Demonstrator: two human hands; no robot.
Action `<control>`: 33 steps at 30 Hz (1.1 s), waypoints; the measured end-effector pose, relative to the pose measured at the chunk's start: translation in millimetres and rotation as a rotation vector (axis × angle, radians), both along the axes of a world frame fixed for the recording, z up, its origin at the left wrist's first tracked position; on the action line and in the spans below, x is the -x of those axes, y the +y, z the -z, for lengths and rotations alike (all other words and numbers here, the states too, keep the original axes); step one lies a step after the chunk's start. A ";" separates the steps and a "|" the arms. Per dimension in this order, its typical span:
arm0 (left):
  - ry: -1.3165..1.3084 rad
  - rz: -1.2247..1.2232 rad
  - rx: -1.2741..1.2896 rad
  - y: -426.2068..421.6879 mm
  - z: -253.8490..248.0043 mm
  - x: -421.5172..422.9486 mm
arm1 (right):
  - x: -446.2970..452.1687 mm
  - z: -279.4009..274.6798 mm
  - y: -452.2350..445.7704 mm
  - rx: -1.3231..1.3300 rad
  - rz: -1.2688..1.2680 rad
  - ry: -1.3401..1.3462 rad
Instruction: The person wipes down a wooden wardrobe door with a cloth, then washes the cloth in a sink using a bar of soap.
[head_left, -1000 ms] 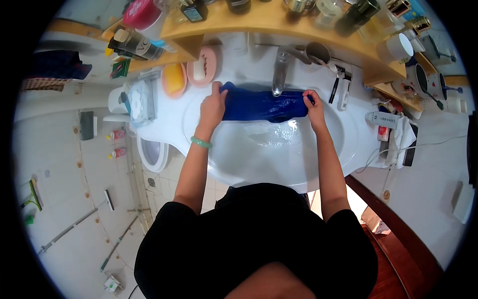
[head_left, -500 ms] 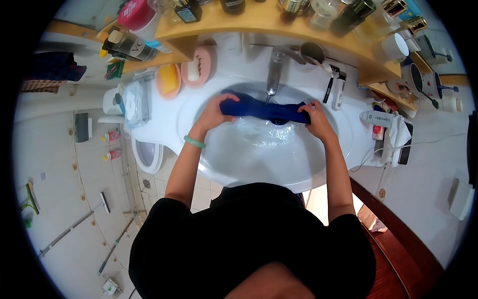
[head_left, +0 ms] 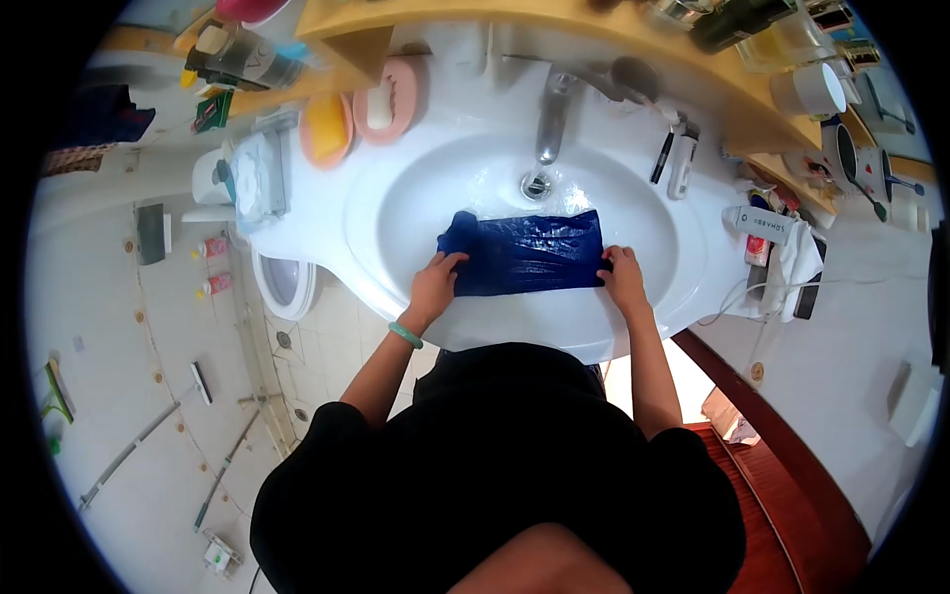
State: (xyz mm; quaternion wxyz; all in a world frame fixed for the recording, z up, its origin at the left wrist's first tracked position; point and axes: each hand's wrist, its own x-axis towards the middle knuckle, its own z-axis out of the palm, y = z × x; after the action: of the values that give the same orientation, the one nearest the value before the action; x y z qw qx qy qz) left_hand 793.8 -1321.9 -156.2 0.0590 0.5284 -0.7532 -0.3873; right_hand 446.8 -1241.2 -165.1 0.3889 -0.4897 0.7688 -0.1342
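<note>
A wet, shiny dark blue cloth (head_left: pixel 534 255) lies spread out against the near side of the white washbasin (head_left: pixel 406 198), its left end bunched up. My left hand (head_left: pixel 432 289), with a pale green bangle (head_left: pixel 405 335) on the wrist, pinches the cloth's lower left edge. At the right edge, my right hand (head_left: pixel 623 279) has its fingers closed on the lower corner. Beyond the cloth, the metal tap (head_left: pixel 552 129) stands above the drain (head_left: pixel 535 185), where water glistens. The cloth's underside is hidden.
Pink soap dishes (head_left: pixel 344 134) with yellow and white soap stand at the back left. A razor (head_left: pixel 683 163) and a slim black item (head_left: pixel 661 158) lie to the right. A wooden shelf (head_left: pixel 435 18) with bottles overhangs the back. A tube (head_left: pixel 760 224) and tissues sit far right.
Both hands have drawn the cloth from under the tap toward me. It has gone from a narrow folded strip to a wider sheet on the basin, and the drain now shows.
</note>
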 end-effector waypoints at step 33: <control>-0.060 -0.655 0.851 -214.1 -31.2 -69.5 | -82.1 -121.9 -112.3 0.811 -0.097 0.462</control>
State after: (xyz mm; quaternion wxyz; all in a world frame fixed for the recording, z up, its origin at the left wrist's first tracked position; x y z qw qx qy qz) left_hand 863.3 -1536.0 -125.0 0.3641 0.6761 -0.6406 0.0061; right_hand 528.9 -1353.6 -43.2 -0.0096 -0.6546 0.6968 -0.2930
